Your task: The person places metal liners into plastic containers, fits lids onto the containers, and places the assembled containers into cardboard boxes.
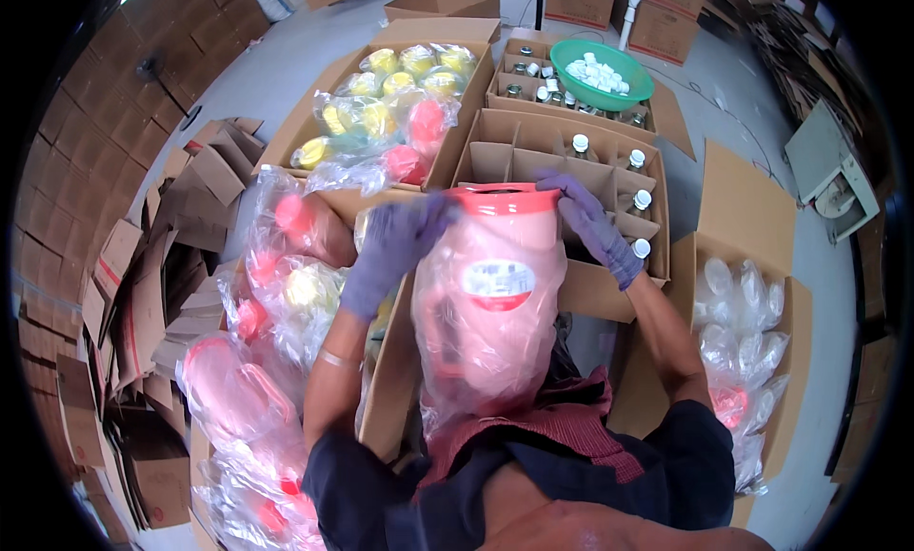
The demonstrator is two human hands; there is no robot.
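A large pink jug point(503, 294) with a red rim, a side handle and an oval label stands upright before my body. Clear plastic bag film point(433, 360) wraps its sides and base. A narrow dark opening shows at its top. My right hand point(592, 225), in a purple glove, has its fingers curled onto the right side of the rim. At the rim's left side is my left hand point(400, 237), gloved alike; motion smears its fingers, so its hold is unclear.
Bagged pink jugs point(238, 389) fill a carton at left; yellow-topped bagged ones point(400, 75) lie beyond. A divided carton point(609, 165) holds white-capped bottles. Behind it is a green basin point(602, 75) of white caps. Clear bagged items point(743, 313) sit in the right carton. Flattened cardboard point(162, 256) lies far left.
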